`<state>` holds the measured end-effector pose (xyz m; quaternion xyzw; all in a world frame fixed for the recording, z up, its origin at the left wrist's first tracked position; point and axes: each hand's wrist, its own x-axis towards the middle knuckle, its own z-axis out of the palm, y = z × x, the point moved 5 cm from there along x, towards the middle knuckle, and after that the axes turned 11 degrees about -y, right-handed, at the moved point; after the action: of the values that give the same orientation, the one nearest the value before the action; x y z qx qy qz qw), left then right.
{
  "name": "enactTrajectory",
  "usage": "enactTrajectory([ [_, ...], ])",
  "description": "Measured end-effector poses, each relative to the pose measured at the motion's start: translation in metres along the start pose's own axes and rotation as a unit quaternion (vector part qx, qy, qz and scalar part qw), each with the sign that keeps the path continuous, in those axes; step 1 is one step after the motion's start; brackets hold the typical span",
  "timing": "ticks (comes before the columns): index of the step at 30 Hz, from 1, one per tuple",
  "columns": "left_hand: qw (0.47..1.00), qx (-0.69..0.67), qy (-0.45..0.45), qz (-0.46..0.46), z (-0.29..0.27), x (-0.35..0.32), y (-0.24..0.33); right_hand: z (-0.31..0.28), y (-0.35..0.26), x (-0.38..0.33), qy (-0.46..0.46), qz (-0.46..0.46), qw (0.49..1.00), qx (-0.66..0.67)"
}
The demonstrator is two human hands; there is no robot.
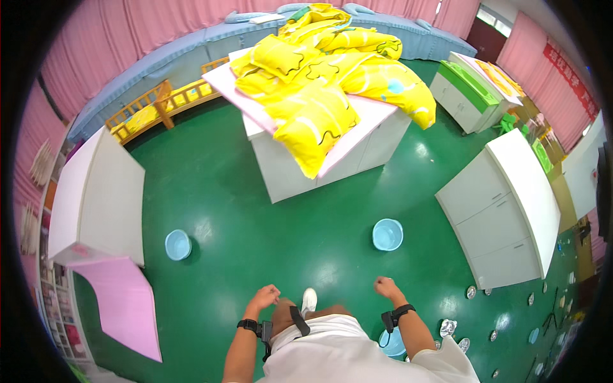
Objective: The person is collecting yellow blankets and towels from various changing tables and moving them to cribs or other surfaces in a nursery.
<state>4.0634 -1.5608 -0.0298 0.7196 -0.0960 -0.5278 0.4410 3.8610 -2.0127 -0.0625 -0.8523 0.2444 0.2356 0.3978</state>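
My left hand [265, 296] hangs at my left side over my thigh, fingers loosely curled with nothing seen in them. On the other side my right hand [386, 288] is held above the green floor, its fingers also curled in and no object showing. Neither hand touches a thing. Nearest the right hand is a light blue basin [387, 235] standing on the floor ahead of it. A second blue basin [178, 245] stands farther left. Beside my right forearm, another blue basin [391, 345] is partly hidden by the arm.
Ahead, a white cabinet [287, 167] bears rumpled yellow bedding [319, 124]. White cabinets flank me at left [121, 191] and right [495, 223]; a pink panel [131, 306] leans out at left. Several metal dishes [448, 328] lie right of me. A wooden bed frame [167, 105] stands behind.
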Motion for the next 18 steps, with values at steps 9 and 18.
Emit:
enactTrajectory([
  [9,0.946,0.232,-0.214,0.078,-0.007,0.234,0.244,-0.142,-0.117,0.036,0.173,0.038,0.977,0.117],
  [18,0.880,0.253,-0.375,0.143,0.141,0.398,0.467,-0.240,-0.059,0.037,0.321,0.075,0.868,0.372],
])
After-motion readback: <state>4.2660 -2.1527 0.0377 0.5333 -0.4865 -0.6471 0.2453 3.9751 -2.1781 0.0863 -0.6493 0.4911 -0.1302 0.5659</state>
